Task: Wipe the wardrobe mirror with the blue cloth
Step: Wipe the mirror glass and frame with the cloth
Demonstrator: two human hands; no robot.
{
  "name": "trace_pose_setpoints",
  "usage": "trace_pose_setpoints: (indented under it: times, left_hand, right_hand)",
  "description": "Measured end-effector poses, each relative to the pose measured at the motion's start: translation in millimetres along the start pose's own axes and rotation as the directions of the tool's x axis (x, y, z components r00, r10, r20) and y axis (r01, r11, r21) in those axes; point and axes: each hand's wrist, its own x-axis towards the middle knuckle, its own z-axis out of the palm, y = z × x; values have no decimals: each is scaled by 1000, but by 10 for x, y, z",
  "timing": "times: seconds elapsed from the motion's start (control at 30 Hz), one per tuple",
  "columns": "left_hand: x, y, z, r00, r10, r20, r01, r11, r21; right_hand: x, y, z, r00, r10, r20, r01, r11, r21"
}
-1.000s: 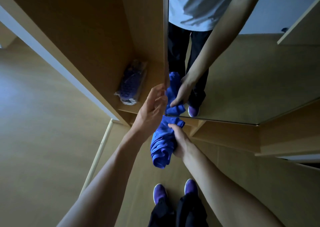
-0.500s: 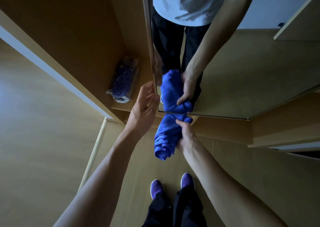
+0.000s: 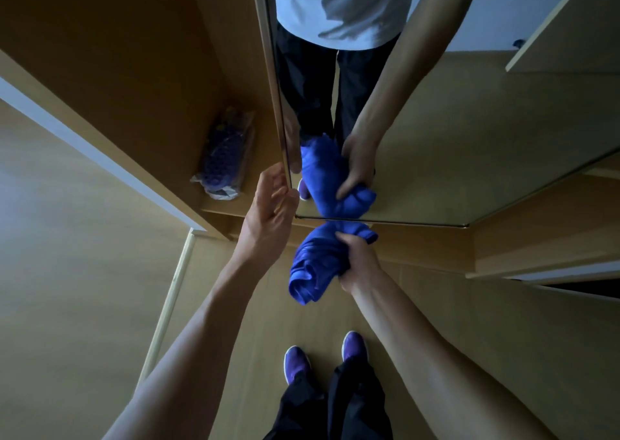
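Observation:
The wardrobe mirror (image 3: 469, 137) is a tall pane on an open door, and its bottom edge runs across the middle of the view. My right hand (image 3: 357, 258) is closed on a bunched blue cloth (image 3: 313, 265), whose top end presses against the mirror's lower edge near its left corner. My left hand (image 3: 271, 211) holds the mirror door's left edge, fingers curled around it. The cloth and both arms are reflected in the glass.
Left of the door, inside the wooden wardrobe (image 3: 134, 70), a plastic-wrapped purple bundle (image 3: 224, 158) lies on the bottom shelf. Wooden floor surrounds my purple shoes (image 3: 297, 362). A low wooden ledge (image 3: 520, 251) runs under the mirror to the right.
The mirror door has swung so that its left edge moved left in the view. My left hand moved with that edge. The cloth stays pressed at the mirror's bottom.

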Motion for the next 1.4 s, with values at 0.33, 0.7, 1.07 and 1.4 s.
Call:
trace_pose_setpoints:
  times: [0.33,0.7,1.07,1.4]
  left_hand:
    - [-34,-86,-38,999,28,32,-29,998,46]
    - [-115,-92,30,1000,-3,-5,3,999,45]
    - [-172,-13,41,984,-175,25,175,984,21]
    - [-219,-168,109,965,-258,37,259,965,-24]
  right_hand:
    - [15,3,80,997,28,-73,-25,999,31]
    - [-147,-601,-783,948,-133,-287,197,959,203]
    - [-136,-291,-298,995,-38,-92,47,994,96]
    - [-141,-853,-1080,961,-64,-268,115,976,182]
